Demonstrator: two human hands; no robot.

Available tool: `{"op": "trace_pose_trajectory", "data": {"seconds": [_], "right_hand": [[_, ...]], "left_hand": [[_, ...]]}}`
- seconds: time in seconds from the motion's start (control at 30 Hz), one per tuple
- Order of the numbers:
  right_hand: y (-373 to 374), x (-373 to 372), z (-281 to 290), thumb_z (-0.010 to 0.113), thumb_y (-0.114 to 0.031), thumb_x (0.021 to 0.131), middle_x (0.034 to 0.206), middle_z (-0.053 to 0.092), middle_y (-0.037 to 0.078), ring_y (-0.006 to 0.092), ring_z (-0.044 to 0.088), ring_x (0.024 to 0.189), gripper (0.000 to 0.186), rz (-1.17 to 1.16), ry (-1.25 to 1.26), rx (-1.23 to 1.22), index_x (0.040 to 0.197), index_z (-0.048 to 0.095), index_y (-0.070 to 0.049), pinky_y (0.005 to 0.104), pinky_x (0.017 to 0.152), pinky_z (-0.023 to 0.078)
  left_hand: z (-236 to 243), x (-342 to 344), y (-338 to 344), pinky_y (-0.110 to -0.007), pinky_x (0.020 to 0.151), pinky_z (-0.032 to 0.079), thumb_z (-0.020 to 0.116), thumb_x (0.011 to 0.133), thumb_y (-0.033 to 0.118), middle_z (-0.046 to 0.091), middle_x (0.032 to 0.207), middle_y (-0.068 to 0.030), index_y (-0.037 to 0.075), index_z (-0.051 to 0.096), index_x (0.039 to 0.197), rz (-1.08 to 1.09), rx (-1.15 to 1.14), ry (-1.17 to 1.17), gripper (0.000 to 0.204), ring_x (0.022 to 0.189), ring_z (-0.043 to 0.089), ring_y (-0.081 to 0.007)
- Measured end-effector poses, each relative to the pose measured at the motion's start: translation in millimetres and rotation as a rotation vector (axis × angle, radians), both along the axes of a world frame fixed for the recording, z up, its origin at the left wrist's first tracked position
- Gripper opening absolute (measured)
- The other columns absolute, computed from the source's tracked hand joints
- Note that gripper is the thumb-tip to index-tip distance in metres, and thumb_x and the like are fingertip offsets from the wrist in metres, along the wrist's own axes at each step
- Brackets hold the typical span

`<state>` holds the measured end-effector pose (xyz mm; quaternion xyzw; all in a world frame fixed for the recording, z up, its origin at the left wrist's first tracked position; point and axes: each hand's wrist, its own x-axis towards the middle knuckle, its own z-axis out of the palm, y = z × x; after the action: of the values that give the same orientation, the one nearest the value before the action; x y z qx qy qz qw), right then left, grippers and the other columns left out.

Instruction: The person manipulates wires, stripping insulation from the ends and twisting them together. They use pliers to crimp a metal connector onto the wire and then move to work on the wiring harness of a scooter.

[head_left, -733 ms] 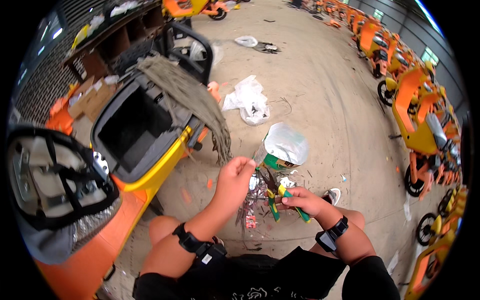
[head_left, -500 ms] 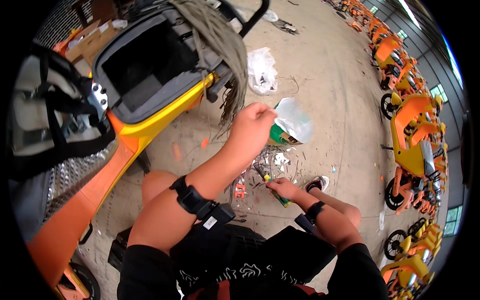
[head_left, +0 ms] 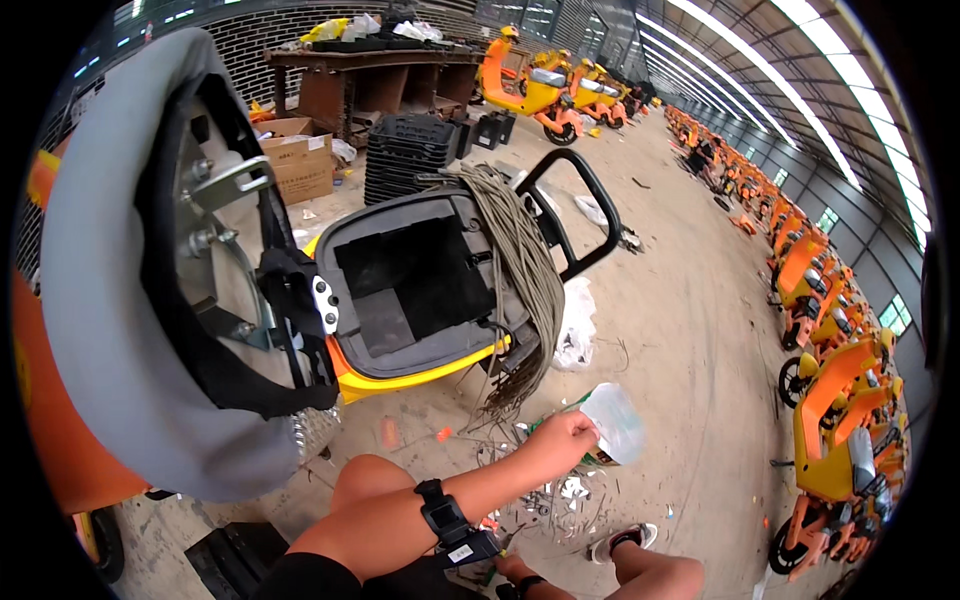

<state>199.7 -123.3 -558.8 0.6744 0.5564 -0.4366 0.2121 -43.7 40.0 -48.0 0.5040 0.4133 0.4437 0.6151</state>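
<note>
My left hand (head_left: 565, 440), fingers pinching the clear plastic bag (head_left: 615, 420) on the floor (head_left: 680, 330), holds it open; right hand's fingers are hidden.

The left hand (head_left: 562, 438) touches a clear, whitish plastic bag (head_left: 614, 420) with a green item (head_left: 548, 424) showing at its edge. A black watch (head_left: 441, 512) with a black strap sits on the left wrist. The open scooter compartment (head_left: 420, 285) is black inside, with a grey rim above a yellow body panel (head_left: 420, 378). A grey-olive bundle of cables (head_left: 520, 280) hangs over it. The raised seat (head_left: 110, 300) is grey with a black underside. The concrete floor (head_left: 680, 330) is dull beige, strewn with small orange and white scraps. Rows of orange and yellow scooters (head_left: 830, 400) stand beyond, near a brown cardboard box (head_left: 300, 165), a black stack of crates (head_left: 408, 152) and a dark brown bench (head_left: 370, 75).
</note>
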Motion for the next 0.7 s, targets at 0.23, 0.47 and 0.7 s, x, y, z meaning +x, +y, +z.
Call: {"op": "trace_pose_trajectory", "data": {"seconds": [0.23,0.47,0.7], "right_hand": [[66,-30,101,0.052,-0.051,0.088,0.101,0.066,0.024,0.0368,0.063,0.098,0.053,0.328,0.303,-0.004,0.104,0.067,-0.002,0.0430,0.085,0.048],[125,-71,396,0.059,-0.032,0.088,0.080,0.065,0.020,0.0400,0.061,0.079,0.030,0.476,0.483,0.563,0.083,0.066,-0.003,0.0424,0.069,0.050],[94,-27,521,0.082,-0.017,0.066,0.092,0.061,0.005,0.0307,0.059,0.092,0.036,0.465,0.588,1.588,0.092,0.059,-0.007,0.0440,0.085,0.040]], "left_hand": [[10,10,-1,-0.021,0.061,0.040,0.058,0.092,0.018,0.061,0.080,0.0006,-0.002,0.062,0.101,-0.013,-0.045,0.019,0.022,0.069,0.050,-0.0040],[-4,23,6,-0.030,0.056,0.043,0.059,0.089,0.022,0.060,0.066,-0.0052,-0.003,0.062,0.089,0.066,0.096,0.074,0.026,0.059,0.052,-0.0108],[33,12,-21,-0.028,0.054,0.040,0.057,0.091,0.019,0.056,0.066,-0.0008,0.000,0.060,0.093,-0.174,0.135,0.268,0.019,0.059,0.049,-0.0074]]}}
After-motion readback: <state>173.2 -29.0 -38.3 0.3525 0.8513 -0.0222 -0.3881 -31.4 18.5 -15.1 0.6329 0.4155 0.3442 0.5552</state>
